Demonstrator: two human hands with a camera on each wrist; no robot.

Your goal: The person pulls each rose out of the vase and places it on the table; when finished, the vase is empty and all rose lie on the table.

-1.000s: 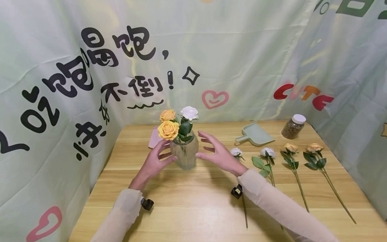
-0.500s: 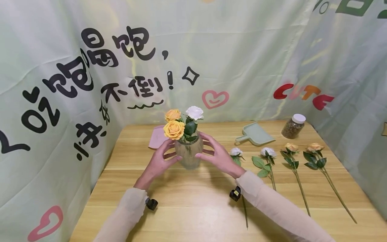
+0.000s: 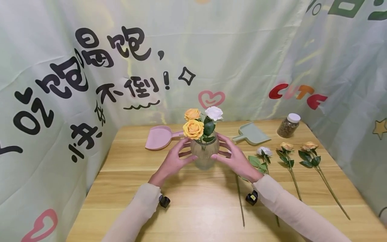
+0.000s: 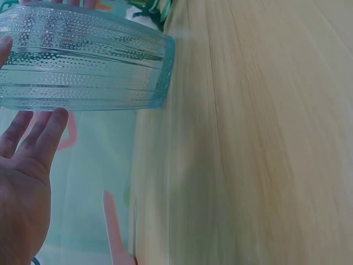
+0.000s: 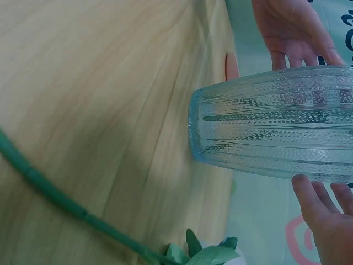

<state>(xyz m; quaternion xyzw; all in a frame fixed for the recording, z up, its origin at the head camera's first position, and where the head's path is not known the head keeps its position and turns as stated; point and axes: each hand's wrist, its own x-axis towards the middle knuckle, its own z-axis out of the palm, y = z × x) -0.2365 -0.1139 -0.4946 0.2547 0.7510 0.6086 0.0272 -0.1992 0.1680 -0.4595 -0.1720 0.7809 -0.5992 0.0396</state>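
A ribbed clear glass vase [image 3: 204, 155] [image 4: 88, 63] [image 5: 265, 124] stands upright between both hands, holding two orange roses [image 3: 193, 129] and a white rose [image 3: 214, 113]. My left hand [image 3: 174, 162] [image 4: 27, 190] grips its left side with bent fingers, thumb toward the front. Against the right side lies my right hand [image 3: 240, 162] [image 5: 331, 221], fingers curved round the glass and thumb in front. Whether the base touches the table cannot be told.
A pink dustpan [image 3: 158, 137] lies behind the left hand, a green-grey dustpan [image 3: 253, 133] behind the right. Further right is a white-lidded jar [image 3: 288, 126]. Several loose roses lie on the right, including an orange one [image 3: 309, 146]; one stem [image 3: 240, 201] is near the right wrist.
The vase with its flowers has moved right, with both hands. The hands have closed in against its sides. The view has shifted slightly right, and more of the pink dustpan shows.
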